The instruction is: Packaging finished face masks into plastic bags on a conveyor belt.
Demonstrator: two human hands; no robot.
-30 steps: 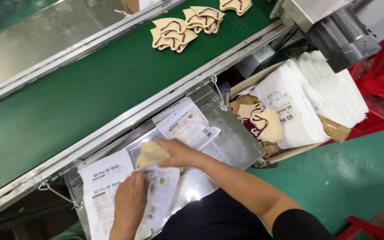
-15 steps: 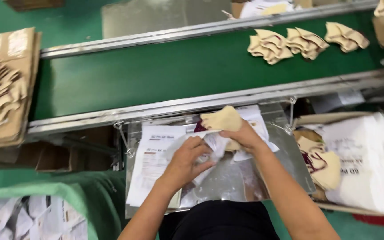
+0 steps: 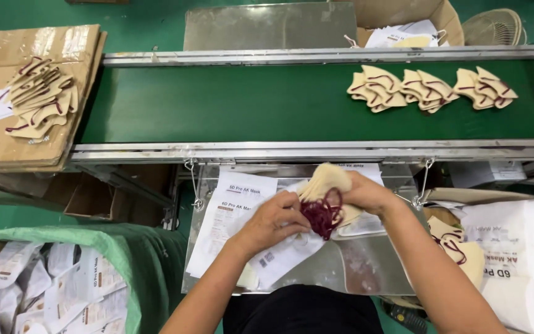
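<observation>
My right hand [image 3: 366, 193] grips a small stack of beige face masks [image 3: 324, 180] with dark red ear loops [image 3: 322, 214] hanging down. My left hand [image 3: 274, 218] pinches the same stack at the loops, just above a white printed pouch [image 3: 279, 256]. Both hands work over a shiny metal tray [image 3: 353, 266] hung from the near rail of the conveyor. More white printed pouches [image 3: 233, 213] lie spread on the tray's left part.
A green conveyor belt [image 3: 230, 102] carries three piles of beige masks [image 3: 428, 88] at the right. Cardboard [image 3: 38, 136] with more masks [image 3: 38, 99] lies at left. A green-lined bin [image 3: 63, 281] holds filled pouches. White bags [image 3: 514, 260] sit at right.
The view has swung to face the belt squarely. The mask stack has turned in my hands, so its red loops now hang between them, and my left hand has come up to it.
</observation>
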